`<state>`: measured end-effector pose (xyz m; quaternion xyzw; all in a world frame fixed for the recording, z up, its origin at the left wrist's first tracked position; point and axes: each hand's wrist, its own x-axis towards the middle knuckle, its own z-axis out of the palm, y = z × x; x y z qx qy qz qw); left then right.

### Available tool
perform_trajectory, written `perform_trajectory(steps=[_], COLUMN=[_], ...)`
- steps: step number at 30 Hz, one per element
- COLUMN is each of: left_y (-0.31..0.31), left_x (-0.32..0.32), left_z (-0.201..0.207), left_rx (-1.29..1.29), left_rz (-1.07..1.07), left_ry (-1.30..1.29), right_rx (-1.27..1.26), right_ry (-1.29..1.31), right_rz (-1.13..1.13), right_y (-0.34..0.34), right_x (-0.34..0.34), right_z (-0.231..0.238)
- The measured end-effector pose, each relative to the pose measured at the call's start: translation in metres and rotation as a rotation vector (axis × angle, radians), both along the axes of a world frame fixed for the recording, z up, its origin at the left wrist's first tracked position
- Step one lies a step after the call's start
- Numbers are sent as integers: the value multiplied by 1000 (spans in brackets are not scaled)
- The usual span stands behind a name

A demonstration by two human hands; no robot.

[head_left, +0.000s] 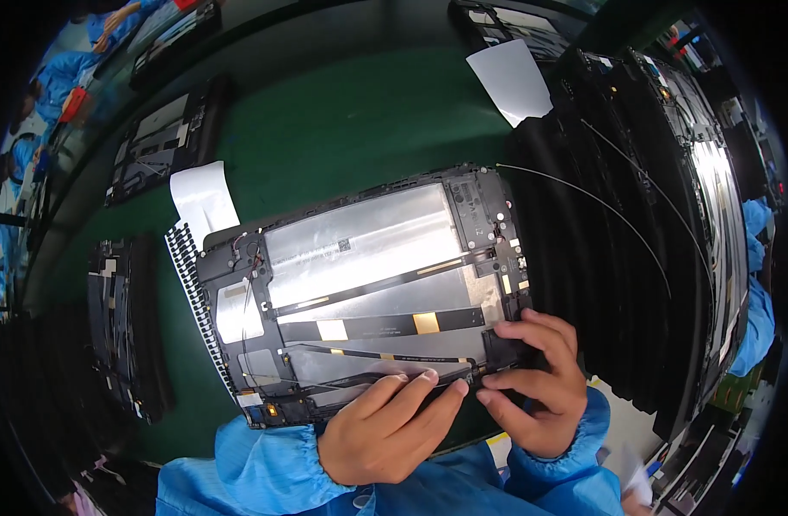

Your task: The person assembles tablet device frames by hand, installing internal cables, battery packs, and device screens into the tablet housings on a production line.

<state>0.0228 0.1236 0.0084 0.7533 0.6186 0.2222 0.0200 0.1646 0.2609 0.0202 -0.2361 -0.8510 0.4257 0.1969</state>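
An opened tablet [385,297] lies tilted in front of me, its inside facing up, with silver battery panels, dark flex cables and gold patches. My left hand [394,430] lies over the near edge, fingertips pressed on the frame beside a thin cable. At the near right corner, my right hand [536,378] is curled, one fingertip on the black frame. Its thumb and another finger come close together at the edge; anything small between them is hidden. A thin black wire [600,206] rises from the far right corner and arcs to the right.
The green work mat [342,103] spreads beyond the tablet. A black toothed strip [196,310] and a white sheet [205,198] sit at its left. Other opened tablets [162,142] lie farther off. Black stacked trays [575,258] line the right side. People in blue work at the far left.
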Motion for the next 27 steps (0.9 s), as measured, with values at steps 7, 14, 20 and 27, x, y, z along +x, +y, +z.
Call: perform_trajectory(steps=[7, 14, 20, 27], left_y=[11, 20, -74, -78], left_x=[6, 19, -9, -40], left_z=[-2, 15, -6, -23], left_rx=[44, -18, 610, 103], left_rz=[54, 116, 231, 854], left_ry=[-6, 9, -213, -1061], right_rx=[128, 238, -198, 93], right_ry=[-46, -25, 296, 31], right_rz=[-37, -67, -325, -340], right_y=[1, 4, -11, -14], right_x=[-5, -3, 7, -14], right_z=[-5, 2, -15, -39])
